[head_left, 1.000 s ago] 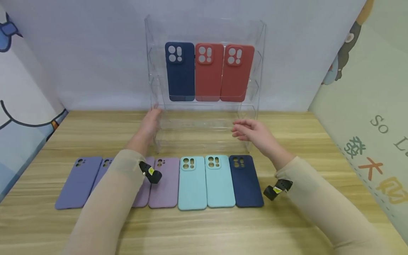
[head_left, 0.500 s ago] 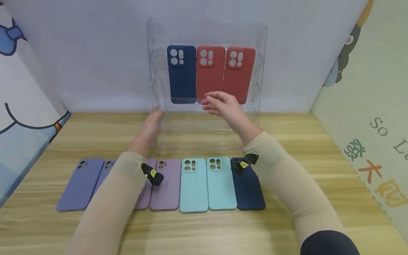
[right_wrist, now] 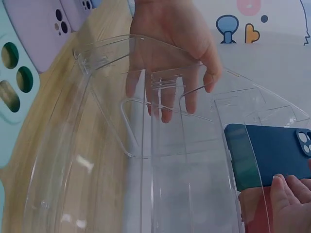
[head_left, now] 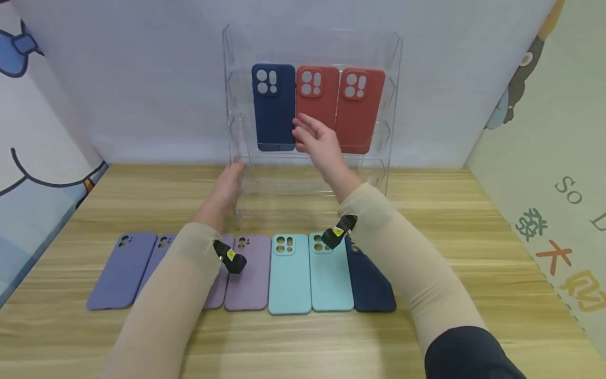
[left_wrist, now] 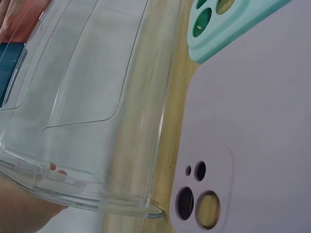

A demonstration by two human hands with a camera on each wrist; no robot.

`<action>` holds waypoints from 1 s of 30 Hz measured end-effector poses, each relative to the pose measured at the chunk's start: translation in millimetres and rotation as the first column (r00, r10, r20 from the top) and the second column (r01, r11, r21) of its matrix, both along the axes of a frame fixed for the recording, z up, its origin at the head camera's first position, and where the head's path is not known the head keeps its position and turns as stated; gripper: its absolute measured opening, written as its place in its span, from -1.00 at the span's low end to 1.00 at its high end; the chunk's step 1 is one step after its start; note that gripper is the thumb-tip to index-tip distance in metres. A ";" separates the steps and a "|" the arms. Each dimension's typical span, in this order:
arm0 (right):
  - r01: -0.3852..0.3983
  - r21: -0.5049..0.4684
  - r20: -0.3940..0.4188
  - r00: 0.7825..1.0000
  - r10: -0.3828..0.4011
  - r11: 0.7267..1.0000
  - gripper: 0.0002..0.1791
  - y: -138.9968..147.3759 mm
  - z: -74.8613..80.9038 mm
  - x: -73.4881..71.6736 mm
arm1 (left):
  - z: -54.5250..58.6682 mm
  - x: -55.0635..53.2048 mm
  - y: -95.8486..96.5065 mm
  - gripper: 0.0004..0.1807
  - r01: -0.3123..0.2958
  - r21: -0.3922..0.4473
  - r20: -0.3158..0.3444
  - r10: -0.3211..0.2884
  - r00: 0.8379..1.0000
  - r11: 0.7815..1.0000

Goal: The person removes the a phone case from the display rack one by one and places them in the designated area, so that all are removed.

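Observation:
A clear acrylic display stand [head_left: 312, 184] stands at the back of the table. One tier holds a navy phone case [head_left: 274, 116] and, right of it, two red phone cases [head_left: 362, 110], all leaning upright. My left hand [head_left: 227, 184] rests against the stand's left side panel; its fingers look straight through the plastic in the right wrist view. In front of the middle red case, my right hand [head_left: 322, 150] has fingertips at the seam with the navy case, appearing to touch the navy case's edge [right_wrist: 262, 187]. Its fingers are nearly straight and pinch nothing visible.
Flat on the table [head_left: 303, 347], in front of the stand, lies a row of phone cases: blue-purple [head_left: 120, 273], lilac [head_left: 247, 273], mint [head_left: 290, 276] and navy [head_left: 374, 284]. My left forearm covers part of the row. A white backdrop [head_left: 161, 95] rises behind.
My right hand has moved left and up from the stand's lower right to the seam between the navy and middle red cases. The left hand stays at the stand's side.

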State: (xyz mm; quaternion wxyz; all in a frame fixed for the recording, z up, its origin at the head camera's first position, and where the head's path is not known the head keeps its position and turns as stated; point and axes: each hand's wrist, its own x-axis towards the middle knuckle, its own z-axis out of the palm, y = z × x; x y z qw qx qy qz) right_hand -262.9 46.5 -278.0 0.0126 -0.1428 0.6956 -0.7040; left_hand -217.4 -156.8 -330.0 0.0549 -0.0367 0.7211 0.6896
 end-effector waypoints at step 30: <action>0.061 0.282 -0.179 0.984 -0.010 0.957 -0.44 -32.3 0.8 5.7 | -14.3 -13.2 -3.6 -0.33 -0.071 -0.032 -0.011 0.071 0.997 0.997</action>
